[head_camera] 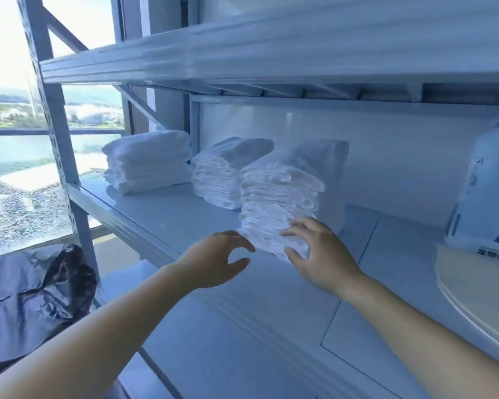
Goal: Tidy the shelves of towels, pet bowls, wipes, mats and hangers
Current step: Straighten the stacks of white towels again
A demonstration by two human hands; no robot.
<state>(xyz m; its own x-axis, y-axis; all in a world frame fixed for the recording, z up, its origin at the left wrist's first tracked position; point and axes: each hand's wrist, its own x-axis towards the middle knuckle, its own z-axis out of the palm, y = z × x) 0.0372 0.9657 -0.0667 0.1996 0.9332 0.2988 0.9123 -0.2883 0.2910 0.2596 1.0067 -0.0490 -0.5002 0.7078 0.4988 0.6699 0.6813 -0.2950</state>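
A large window [9, 156] is seen at far left, with water and green land outside, blurred. A crumpled black plastic bag [35, 295] is seen low left, beside the perforated pale grey-blue metal upright [56, 139] of a shelving unit. The middle pale grey-blue metal shelf [179, 217] is viewed from in front and slightly above; an upper shelf of the same metal [271, 50] is seen overhead, and a plain white back panel [392, 156] behind.

Three piles of folded white towels are set in a row on the middle shelf: a thick-folded left pile [149, 162], a thinner-folded middle pile [222, 177] just beside it, and a taller right pile [280, 194] touching the middle one and leaning a little.

The left hand [211, 263] is held just beside the lower left corner of the right pile, fingers loosely curved, thumb apart, nothing gripped; contact cannot be told. The right hand [323, 263] is laid against the lower front of the same pile, fingers spread, nothing gripped.

At far right a white pack with blue print [484, 180] is stood on the shelf, behind a pale beige round flat mat [478, 295]. Dark characters are printed at the pack's base, cut off and too blurred to be read.
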